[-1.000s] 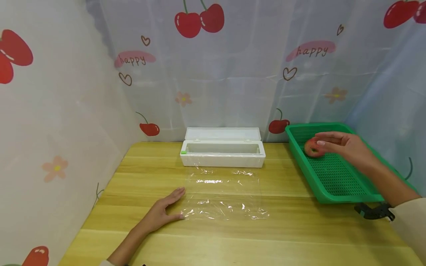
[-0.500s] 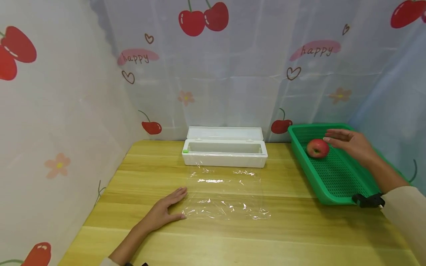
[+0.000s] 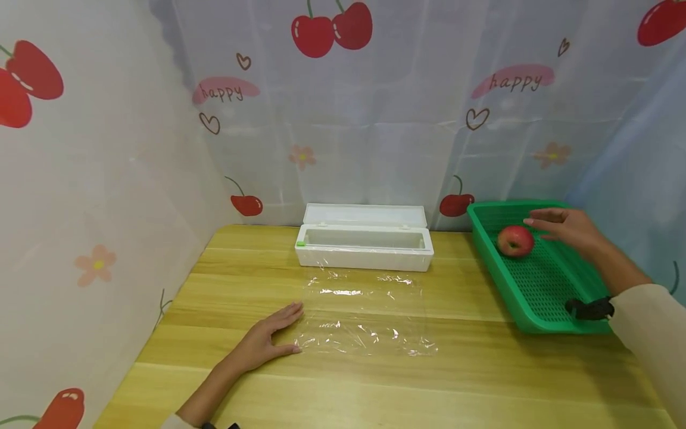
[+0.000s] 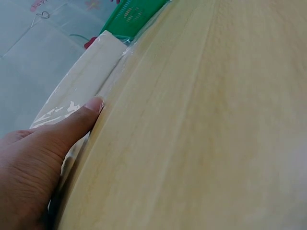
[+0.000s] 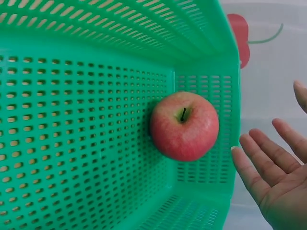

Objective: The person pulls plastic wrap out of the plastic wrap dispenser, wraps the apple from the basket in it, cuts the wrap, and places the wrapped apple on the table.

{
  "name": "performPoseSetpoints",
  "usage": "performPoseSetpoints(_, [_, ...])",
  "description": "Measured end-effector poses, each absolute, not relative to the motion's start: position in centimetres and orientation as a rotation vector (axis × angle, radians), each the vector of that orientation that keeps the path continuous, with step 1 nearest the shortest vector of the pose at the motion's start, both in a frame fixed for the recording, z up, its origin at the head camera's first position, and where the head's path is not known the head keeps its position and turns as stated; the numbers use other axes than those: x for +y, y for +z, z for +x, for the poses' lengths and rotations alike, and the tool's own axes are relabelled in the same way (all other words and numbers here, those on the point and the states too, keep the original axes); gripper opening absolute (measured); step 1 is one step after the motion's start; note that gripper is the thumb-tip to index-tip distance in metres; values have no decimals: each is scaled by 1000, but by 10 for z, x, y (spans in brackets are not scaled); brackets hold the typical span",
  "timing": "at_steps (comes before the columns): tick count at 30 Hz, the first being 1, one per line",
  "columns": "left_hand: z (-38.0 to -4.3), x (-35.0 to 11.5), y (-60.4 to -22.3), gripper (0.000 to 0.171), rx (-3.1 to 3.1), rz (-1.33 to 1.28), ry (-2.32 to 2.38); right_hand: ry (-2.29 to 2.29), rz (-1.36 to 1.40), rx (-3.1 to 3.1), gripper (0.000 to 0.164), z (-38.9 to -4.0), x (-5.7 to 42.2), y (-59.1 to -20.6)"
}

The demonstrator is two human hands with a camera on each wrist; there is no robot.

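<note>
A red apple (image 3: 515,241) sits near the far end of the green plastic basket (image 3: 495,277). My right hand (image 3: 573,229) hovers over the basket just right of the apple, fingers extended and apart from it. The right wrist view shows the apple (image 5: 184,127) stem toward the camera, with the spread fingers (image 5: 276,153) off to one side. On the table, a sheet of clear cling film (image 3: 364,319) lies flat, running out of a white cling film dispenser (image 3: 364,259). With thumb and fingers spread, my left hand (image 3: 265,339) rests at the film's left edge.
The dispenser's lid (image 3: 367,214) stands raised at the back, and a green slider (image 3: 301,243) sits on its left front edge. Cherry-printed curtains (image 3: 364,149) enclose the wooden table (image 3: 343,387) at the back and sides.
My right hand has drawn back from the apple, whose right side its fingers overlapped before. The apple shows fully now. The left hand and film hold their place; the head view shifts slightly.
</note>
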State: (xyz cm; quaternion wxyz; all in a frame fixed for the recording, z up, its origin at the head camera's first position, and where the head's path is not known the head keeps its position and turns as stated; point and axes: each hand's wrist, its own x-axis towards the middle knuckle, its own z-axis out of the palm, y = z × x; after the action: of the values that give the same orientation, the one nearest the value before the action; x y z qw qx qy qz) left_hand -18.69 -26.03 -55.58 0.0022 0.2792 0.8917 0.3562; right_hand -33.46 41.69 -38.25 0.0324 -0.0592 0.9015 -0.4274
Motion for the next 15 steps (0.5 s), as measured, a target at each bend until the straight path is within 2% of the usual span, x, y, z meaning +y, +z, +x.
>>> performPoseSetpoints(15, [-182, -259, -553, 79, 2804, 872, 1109, -1008, -209, 2816, 73, -351, 432, -399])
